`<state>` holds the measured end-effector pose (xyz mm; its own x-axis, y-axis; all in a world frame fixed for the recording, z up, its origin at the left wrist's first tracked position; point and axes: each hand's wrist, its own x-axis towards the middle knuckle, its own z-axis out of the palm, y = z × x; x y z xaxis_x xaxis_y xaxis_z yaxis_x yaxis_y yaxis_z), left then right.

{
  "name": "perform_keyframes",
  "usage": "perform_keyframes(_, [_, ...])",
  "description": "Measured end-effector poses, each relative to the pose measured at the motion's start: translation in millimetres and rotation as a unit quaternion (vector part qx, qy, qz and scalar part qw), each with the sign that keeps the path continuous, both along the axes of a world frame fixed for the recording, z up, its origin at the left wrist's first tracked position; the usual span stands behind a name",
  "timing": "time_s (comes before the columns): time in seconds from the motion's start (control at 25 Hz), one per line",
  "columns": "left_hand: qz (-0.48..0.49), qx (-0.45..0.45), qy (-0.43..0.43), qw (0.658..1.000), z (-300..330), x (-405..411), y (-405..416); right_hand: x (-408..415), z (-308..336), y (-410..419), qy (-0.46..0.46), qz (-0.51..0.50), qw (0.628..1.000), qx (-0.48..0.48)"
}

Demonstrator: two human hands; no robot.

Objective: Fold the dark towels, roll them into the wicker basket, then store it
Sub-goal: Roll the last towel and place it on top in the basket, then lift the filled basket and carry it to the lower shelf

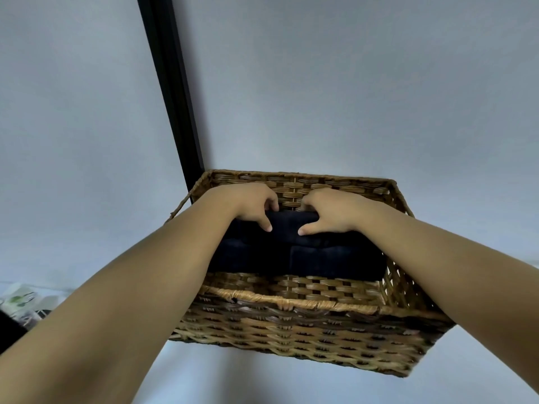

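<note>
Background: plain pale grey wall (pixel 335 83) fills most of the view. A black vertical post (pixel 172 88) (a frame or trim, which one cannot be told) runs from the top edge downward. At lower left, a cluster of small pale items (pixel 22 301), some marked green, too blurred to identify.

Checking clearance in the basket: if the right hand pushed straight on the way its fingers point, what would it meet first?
Probably the wicker basket's far wall, just past the dark towel the right hand grips; depth is unclear.

A home: plain pale wall (pixel 320 83), wicker basket (pixel 291 325) of towels (pixel 291 258).
</note>
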<state>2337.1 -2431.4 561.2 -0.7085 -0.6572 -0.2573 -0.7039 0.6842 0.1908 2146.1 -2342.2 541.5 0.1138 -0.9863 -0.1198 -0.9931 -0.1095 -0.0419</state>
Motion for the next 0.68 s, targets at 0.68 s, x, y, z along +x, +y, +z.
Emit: perform_keyframes(0.68, [0.052, -0.064, 0.083, 0.993, 17.8, 21.3, 13.0, -14.9, 20.8, 18.0, -0.069, -0.046, 0.996, -0.025])
